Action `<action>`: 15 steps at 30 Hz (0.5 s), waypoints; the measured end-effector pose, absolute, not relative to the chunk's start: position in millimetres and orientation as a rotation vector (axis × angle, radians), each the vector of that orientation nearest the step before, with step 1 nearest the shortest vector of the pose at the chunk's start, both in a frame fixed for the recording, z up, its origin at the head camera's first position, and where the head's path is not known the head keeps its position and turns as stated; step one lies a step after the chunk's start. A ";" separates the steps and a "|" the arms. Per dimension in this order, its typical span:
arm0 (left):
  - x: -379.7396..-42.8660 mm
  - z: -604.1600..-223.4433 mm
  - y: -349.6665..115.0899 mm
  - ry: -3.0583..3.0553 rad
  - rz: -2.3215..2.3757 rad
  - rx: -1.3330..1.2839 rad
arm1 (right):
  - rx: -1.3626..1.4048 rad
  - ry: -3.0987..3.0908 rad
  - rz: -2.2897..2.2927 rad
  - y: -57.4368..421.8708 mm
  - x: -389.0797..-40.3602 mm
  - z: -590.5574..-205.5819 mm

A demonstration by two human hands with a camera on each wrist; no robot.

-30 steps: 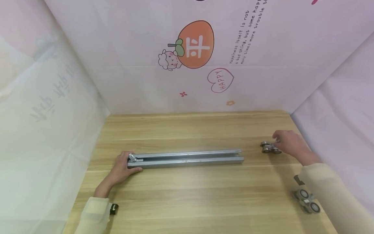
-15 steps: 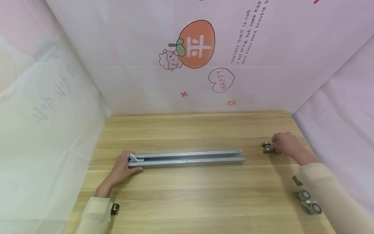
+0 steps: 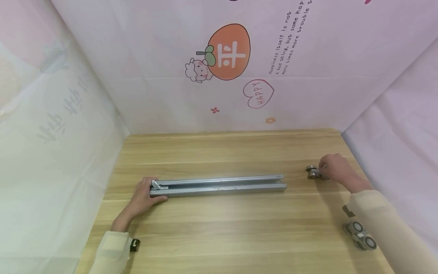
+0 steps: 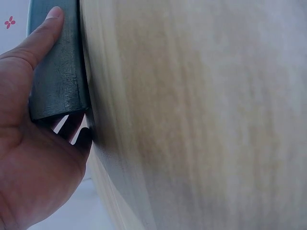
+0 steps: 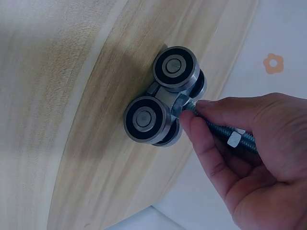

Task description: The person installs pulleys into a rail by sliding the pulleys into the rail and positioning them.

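Note:
A silver metal channel rail (image 3: 219, 186) lies crosswise on the wooden table, its slot facing up. My left hand (image 3: 142, 196) grips the rail's left end, thumb along the near side and the other fingers behind. Near that end, a small bolt (image 3: 155, 184) sticks up out of the slot. To the right of the rail, my right hand (image 3: 337, 171) pinches the threaded bolt (image 5: 220, 130) of a roller trolley (image 3: 313, 172) between thumb and fingers. In the right wrist view, the trolley's steel wheels (image 5: 176, 67) with black rings face the camera, close over the wood.
A second roller trolley (image 3: 360, 236) rests on the table (image 3: 222, 232) at the right, beside my right sleeve (image 3: 380, 213). Printed white cloth walls (image 3: 164, 102) rise behind the table and along both sides.
My right hand has shifted slightly and covers more of the trolley's right end than a second ago. The left hand and the rail are unchanged.

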State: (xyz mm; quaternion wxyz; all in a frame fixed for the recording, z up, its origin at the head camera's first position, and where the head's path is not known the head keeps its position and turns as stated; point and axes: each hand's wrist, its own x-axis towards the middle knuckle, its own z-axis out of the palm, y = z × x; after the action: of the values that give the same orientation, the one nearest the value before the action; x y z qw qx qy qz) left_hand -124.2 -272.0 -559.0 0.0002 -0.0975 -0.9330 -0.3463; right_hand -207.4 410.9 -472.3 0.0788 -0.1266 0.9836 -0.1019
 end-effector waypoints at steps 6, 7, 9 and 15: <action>-123.5 -555.0 -270.3 -2.931 -1.086 -0.303 | -0.405 2.958 -0.290 412.0 -207.2 -471.3; -123.5 -554.5 -270.2 -2.931 -1.086 -0.302 | -0.413 2.962 -0.288 412.2 -207.3 -471.3; -123.5 -554.4 -270.4 -2.932 -1.080 -0.302 | -0.429 2.972 -0.286 412.1 -207.1 -471.5; -123.5 -557.1 -271.2 -2.938 -1.072 -0.299 | -0.452 2.979 -0.292 411.1 -205.3 -470.3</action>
State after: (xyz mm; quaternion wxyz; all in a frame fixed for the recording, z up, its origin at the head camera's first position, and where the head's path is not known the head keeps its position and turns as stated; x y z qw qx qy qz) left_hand -123.5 -271.2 -557.1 0.0000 -0.0953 -0.9352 -0.3411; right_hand -205.3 411.1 -470.3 0.0574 -0.1490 0.9825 -0.0962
